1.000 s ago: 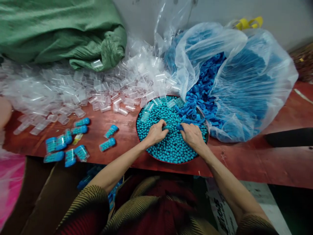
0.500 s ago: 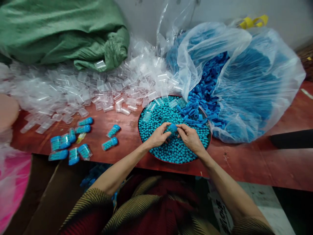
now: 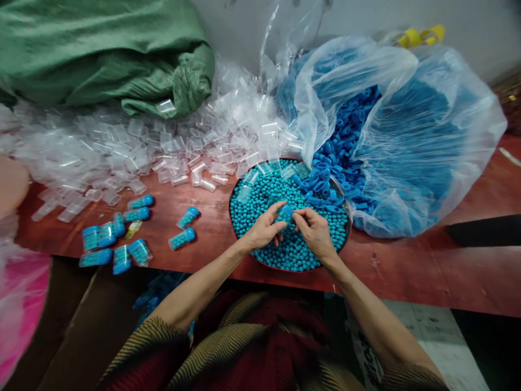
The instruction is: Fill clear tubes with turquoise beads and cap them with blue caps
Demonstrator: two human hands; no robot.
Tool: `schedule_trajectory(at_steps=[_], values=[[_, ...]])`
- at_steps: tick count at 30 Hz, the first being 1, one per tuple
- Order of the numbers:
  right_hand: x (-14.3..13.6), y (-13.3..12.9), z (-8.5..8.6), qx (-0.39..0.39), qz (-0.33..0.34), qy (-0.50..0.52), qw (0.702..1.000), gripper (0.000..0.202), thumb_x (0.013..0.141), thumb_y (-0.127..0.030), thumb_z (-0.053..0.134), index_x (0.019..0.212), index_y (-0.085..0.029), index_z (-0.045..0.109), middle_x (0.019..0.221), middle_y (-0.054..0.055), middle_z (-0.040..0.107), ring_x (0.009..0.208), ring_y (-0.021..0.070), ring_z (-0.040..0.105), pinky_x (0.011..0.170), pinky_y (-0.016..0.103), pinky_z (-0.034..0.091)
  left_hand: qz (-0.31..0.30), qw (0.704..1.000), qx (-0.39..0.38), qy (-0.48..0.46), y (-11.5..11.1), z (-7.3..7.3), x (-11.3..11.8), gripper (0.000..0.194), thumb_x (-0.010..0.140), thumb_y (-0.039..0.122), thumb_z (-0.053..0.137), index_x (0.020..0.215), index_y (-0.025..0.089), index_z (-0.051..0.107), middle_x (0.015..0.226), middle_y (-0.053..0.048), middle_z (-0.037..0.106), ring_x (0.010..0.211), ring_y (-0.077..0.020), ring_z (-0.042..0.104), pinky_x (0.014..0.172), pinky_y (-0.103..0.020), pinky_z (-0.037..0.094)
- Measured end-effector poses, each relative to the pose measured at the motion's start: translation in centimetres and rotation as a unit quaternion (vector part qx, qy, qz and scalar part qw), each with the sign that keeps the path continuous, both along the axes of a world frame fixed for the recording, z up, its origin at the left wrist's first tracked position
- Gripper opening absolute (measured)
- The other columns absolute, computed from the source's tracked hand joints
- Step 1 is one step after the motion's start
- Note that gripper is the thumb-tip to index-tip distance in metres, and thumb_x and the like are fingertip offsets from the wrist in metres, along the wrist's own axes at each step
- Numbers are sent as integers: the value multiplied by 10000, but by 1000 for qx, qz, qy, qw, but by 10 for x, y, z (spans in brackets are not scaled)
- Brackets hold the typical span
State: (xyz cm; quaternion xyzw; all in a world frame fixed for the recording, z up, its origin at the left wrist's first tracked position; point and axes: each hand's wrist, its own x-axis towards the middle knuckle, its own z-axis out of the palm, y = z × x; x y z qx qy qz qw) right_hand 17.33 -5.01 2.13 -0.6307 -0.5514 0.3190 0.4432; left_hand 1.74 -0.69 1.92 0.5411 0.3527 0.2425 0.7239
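Over the basin of turquoise balls (image 3: 293,250), my left hand (image 3: 262,229) grips a small clear bottle (image 3: 285,215) between thumb and fingers. Turquoise balls show through its wall, and a blue cap (image 3: 287,209) sits on its upper end. My right hand (image 3: 315,231) is closed in a pinch at the right edge of that cap. Its fingertips partly hide what they grip. Several clear empty tubes (image 3: 244,194) and loose blue caps (image 3: 323,184) lie on the balls at the basin's far side.
Capped, filled bottles (image 3: 183,239) lie on the red table (image 3: 215,244) to the left. Behind are heaped clear tubes (image 3: 195,144) and a green sack (image 3: 122,60). A translucent bag (image 3: 423,136) of blue caps stands at right, with a dark bar (image 3: 484,231) near it.
The bottle has tilted slightly and more of its side shows between my hands. My right fingers have shifted from the cap's top to its right edge.
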Motion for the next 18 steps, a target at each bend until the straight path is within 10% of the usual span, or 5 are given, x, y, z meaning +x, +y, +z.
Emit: schedule_trajectory(at_steps=[7,13,18], values=[[18,4,3,-42,148,11,988,203,829,-360,519,768,-197,625,601,-28,592,490,103,483,493,226,404,5,1000,20,4,-5,1,-2,518,786,287,553,1278,202,414,595,64,479,393,-58,462,336,-147,346],[15,-2,12,37,141,-152,978,214,854,-313,484,861,-206,669,637,-1,631,535,120,537,573,237,431,71,997,14,2,-13,4,3,375,790,279,539,1153,210,475,655,66,487,373,-17,412,355,-144,348],[18,-8,16,33,178,-155,971,235,853,-348,483,841,-217,678,604,-8,632,511,121,542,538,229,430,12,1000,-10,3,-18,9,-3,440,787,323,554,1205,220,460,624,67,465,383,-37,442,344,-148,320]])
